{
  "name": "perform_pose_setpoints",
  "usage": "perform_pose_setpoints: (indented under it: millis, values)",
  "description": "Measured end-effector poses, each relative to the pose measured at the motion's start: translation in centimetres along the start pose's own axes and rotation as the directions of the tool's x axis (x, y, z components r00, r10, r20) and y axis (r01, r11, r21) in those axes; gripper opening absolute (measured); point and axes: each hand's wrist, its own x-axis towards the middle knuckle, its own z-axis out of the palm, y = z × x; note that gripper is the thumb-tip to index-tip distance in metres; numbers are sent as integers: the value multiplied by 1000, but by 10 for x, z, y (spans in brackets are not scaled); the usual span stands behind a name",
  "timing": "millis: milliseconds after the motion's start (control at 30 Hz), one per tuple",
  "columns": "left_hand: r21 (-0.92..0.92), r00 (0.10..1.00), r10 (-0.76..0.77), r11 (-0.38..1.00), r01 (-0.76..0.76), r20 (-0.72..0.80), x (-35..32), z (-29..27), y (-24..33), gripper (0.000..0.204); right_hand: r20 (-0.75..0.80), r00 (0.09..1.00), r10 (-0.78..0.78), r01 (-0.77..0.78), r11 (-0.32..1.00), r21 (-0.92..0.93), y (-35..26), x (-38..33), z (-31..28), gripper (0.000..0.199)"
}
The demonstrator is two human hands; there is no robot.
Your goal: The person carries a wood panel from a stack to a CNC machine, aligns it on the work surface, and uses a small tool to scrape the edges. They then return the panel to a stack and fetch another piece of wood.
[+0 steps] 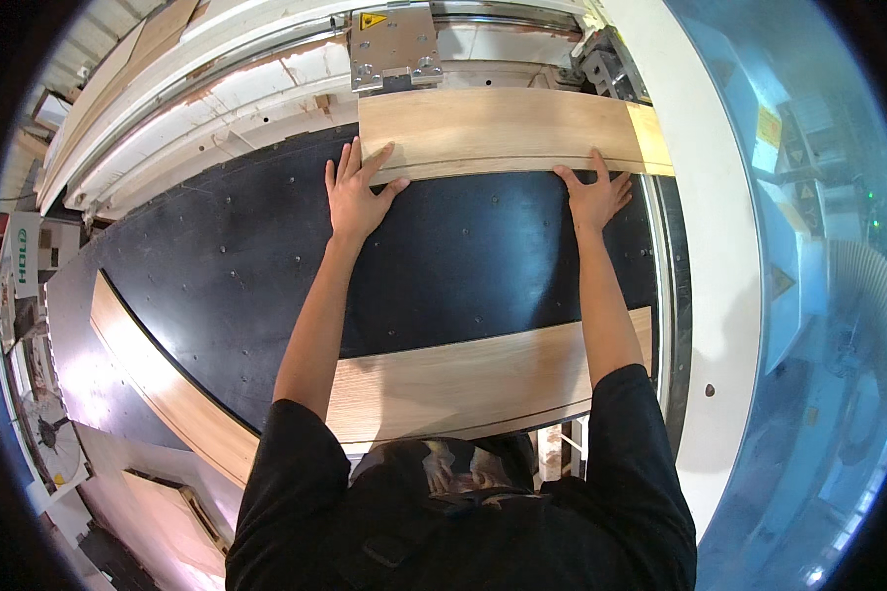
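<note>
A long light wood-grain board (503, 126) lies across the far side of the black machine table (463, 236), against the metal clamp block (396, 47). My left hand (357, 197) rests at the board's left end, fingers spread, thumb along the near edge. Farther right, my right hand (594, 195) touches the same near edge with its fingers apart. Neither hand wraps around the board. Closer to my body lies a second wood-grain board (463, 384), partly hidden by my arms and torso.
A third narrow board (168, 369) lies slanted on the table's left side. A metal rail (666, 286) runs along the right, beside a white machine frame (724, 325) and a blue see-through cover (808, 246). A fan (54, 433) stands at far left.
</note>
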Motion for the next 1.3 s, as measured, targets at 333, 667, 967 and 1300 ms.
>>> perform_pose_setpoints:
  millis: [333, 667, 967, 1300]
  values:
    - [41, 998, 15, 999, -12, -54, 0, -1, 0, 64, 52, 998, -30, 30, 999, -12, 8, 4, 7, 100]
    - [35, 997, 0, 999, 3, -83, -4, 7, -10, 69, 171, 982, -82, 92, 995, -49, 3, 1, 13, 112]
    - [94, 979, -65, 992, 85, -195, -5, 17, -12, 100, 168, 984, -65, 75, 996, -51, 9, 2, 5, 114]
    - [145, 988, -61, 986, 82, -141, -5, 20, -14, 101, 160, 983, -87, 97, 994, -54, 8, 5, 8, 115]
